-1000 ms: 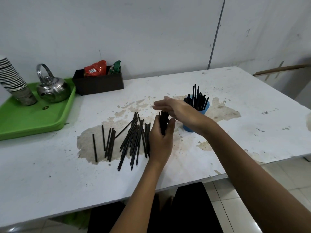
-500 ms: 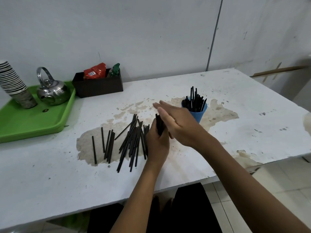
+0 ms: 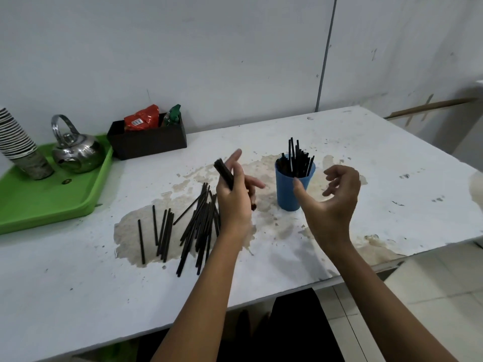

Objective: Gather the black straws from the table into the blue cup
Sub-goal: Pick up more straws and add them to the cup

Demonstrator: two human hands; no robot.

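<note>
A blue cup (image 3: 287, 192) stands upright on the stained white table (image 3: 379, 178), with several black straws (image 3: 298, 159) sticking out of it. My left hand (image 3: 235, 194) is raised just left of the cup and grips a bundle of black straws (image 3: 224, 173) that tilts up to the left. My right hand (image 3: 332, 199) hovers to the right of the cup, palm turned inward, fingers curled apart, holding nothing. Many loose black straws (image 3: 198, 226) lie scattered on the table to the left of my left arm.
At the far left a green tray (image 3: 52, 205) carries a steel kettle (image 3: 75, 151) and a stack of paper cups (image 3: 18, 142). A dark box (image 3: 149, 139) with snack packets stands against the wall. The table's front edge runs near my forearms.
My right hand has pulled away from the bundle and moved right past the cup, opening. My left hand has lifted the bundle and tilted it left.
</note>
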